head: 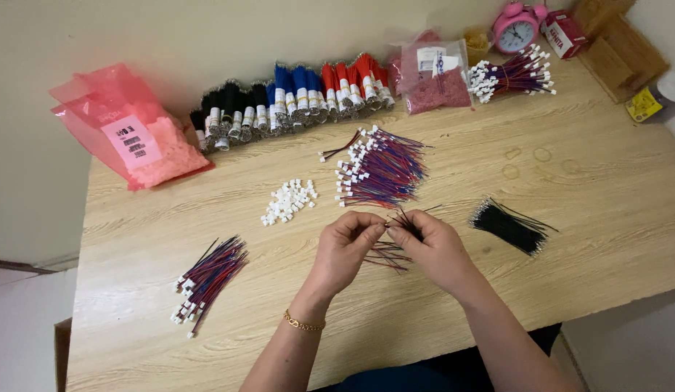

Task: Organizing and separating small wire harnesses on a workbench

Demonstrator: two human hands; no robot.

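**A:** A light wooden table (584, 218) fills the view from above, pushed against a pale wall. What sits on it?

**B:** Biggest first: a pink plastic bag (127, 127) of pale small parts lies at the far left corner. Along the wall runs a row of wire bundles (294, 98), black, then blue, then red, apparently sorted by colour so each is easy to reach. A smaller clear bag (435, 76) of reddish bits stands beside them, with a pink alarm clock (517, 27) at the back.

**A:** And nearer the person?

**B:** A fan of red and blue leads with white plugs (381, 168) lies mid-table, a similar bunch (207, 279) at the near left, a sheaf of black wires (508, 225) to the right, and a little heap of white connectors (288, 201) between them, all within arm's length.

**A:** The hands?

**B:** They meet just in front of the person. The left hand (345, 247), a gold bracelet (303, 324) on its wrist, has thumb and fingers pinched together on something very small; what it is cannot be made out. The right hand (432, 247) is closed on a few thin loose wires (395, 250).

**A:** Where do those wires lie?

**B:** Their ends sit at the pinch where the fingertips meet; the rest trail down to the table under and between the hands, probably held short for control.
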